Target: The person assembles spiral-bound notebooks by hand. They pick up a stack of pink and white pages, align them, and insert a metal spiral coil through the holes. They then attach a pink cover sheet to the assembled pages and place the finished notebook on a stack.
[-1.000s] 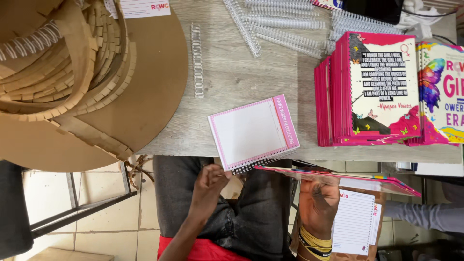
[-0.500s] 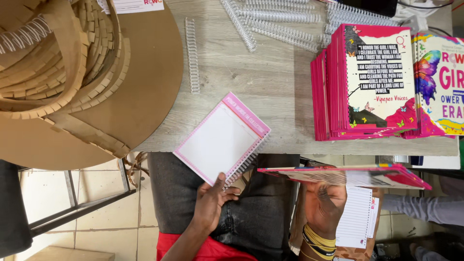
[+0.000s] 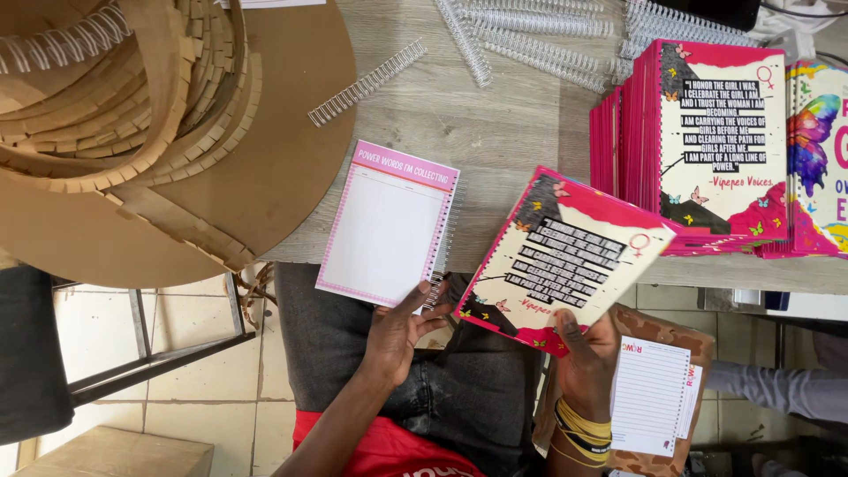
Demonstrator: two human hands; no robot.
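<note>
My left hand (image 3: 399, 331) grips the lower edge of a spiral-bound notepad (image 3: 389, 223) with a white page and pink border, held over the table's front edge. My right hand (image 3: 586, 353) holds up a pink, white and black cover sheet (image 3: 565, 256) with butterflies, tilted, just right of the notepad. On my lap below the right hand lies a stack of lined white pages (image 3: 650, 396) on a brown bag.
A stack of pink covers (image 3: 698, 146) stands at the right of the wooden table (image 3: 495, 124), with another colourful stack (image 3: 821, 150) beside it. Several wire binding spirals (image 3: 530, 40) lie at the back. Brown cardboard pieces (image 3: 141, 132) fill the left.
My right hand has raised the pink cover from flat and edge-on to facing me. The notepad has turned upright and moved right, my left hand now holding its bottom edge.
</note>
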